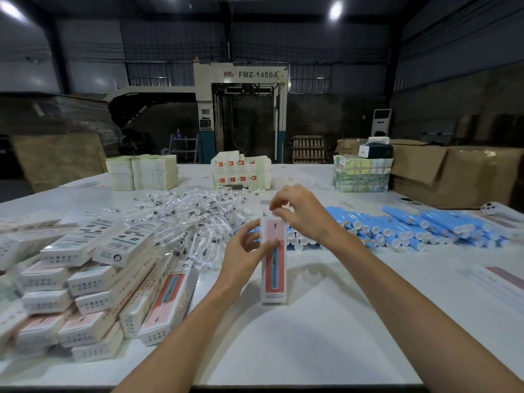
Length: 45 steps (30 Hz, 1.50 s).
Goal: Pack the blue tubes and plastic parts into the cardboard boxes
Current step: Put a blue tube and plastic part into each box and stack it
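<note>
Head view: at the worktop [326, 336], the left hand [246, 246] grips an upright pink-and-white carton [273, 268] at mid-height while the right hand [302, 214] pinches its top flap, apparently closing it. Packed cartons [93, 282] are heaped left of the carton. Bagged plastic parts [195, 219] behind it and blue tubes [411, 225] to its right lie unpacked in plenty.

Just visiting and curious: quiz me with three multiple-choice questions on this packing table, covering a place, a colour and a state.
1. Where do the blue tubes lie? A. right of the slim box B. on the floor C. in a drawer
2. The slim box's front is mostly: A. green B. pink C. black
3. The slim box is: A. lying flat B. crushed C. held upright
Answers: A, they pile up to its right; B, its panel shows pink; C, the left hand grips its middle, the right hand pinches its top.
</note>
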### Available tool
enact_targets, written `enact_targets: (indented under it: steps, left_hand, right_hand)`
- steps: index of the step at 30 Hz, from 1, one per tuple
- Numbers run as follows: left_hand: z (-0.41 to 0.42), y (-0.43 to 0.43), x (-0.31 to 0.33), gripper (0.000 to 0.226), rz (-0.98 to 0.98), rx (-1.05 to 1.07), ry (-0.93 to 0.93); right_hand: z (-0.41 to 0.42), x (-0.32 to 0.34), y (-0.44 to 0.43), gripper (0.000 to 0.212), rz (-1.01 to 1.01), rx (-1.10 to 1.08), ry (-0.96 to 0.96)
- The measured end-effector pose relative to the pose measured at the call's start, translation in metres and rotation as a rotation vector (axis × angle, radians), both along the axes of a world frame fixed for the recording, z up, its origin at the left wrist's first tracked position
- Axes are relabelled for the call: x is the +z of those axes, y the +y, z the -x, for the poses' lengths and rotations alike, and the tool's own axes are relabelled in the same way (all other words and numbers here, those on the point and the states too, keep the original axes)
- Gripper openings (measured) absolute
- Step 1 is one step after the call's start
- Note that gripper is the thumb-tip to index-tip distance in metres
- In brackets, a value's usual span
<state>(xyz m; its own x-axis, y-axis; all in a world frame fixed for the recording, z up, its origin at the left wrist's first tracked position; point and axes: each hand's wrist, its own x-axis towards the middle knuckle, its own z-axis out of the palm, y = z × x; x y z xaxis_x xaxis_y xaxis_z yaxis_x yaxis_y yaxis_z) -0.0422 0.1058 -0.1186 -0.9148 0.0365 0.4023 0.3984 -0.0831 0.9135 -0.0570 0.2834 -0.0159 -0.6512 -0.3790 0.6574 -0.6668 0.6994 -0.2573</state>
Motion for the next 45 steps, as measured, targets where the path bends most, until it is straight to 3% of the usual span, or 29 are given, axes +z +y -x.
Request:
enact_targets:
  steps: [5,8,10,12,16,21,33,39,45]
  left_hand:
    - [0.001,0.001,0.0,0.059,-0.025,0.024,0.01]
    - [0.002,0.0,0.0,0.066,-0.028,0.031,0.016]
    - [0.001,-0.001,0.0,0.069,-0.024,0.032,0.029]
    - [0.0,-0.001,-0.001,0.069,-0.03,0.026,0.047]
    - [-0.001,-0.002,0.0,0.067,-0.025,0.014,0.079]
    - [-0.002,-0.003,0.003,0.064,0.008,0.01,0.098]
    - [-0.006,-0.003,0.004,0.055,0.053,-0.067,0.065]
    - [-0.007,0.005,0.003,0.055,0.132,-0.138,0.022]
    - [-0.005,0.002,0.0,0.06,0.139,-0.171,0.02]
  right_hand:
    - [0.002,-0.016,0.007,0.029,-0.08,-0.063,-0.011]
    - [-0.004,-0.038,0.01,0.045,0.244,0.018,-0.041]
    - [-0.008,-0.056,0.01,0.034,0.538,0.022,-0.108]
    - [-0.009,-0.075,0.007,0.022,0.656,0.033,-0.189]
    - [-0.009,-0.09,-0.003,0.033,0.65,0.193,-0.268]
    - [-0.01,-0.088,-0.004,0.038,0.702,0.229,-0.271]
    - [-0.007,-0.089,0.014,0.022,0.653,0.276,-0.393]
    - [-0.01,-0.081,0.018,0.016,0.922,0.228,-0.407]
    - [-0.007,-0.079,0.024,0.01,0.852,0.262,-0.403]
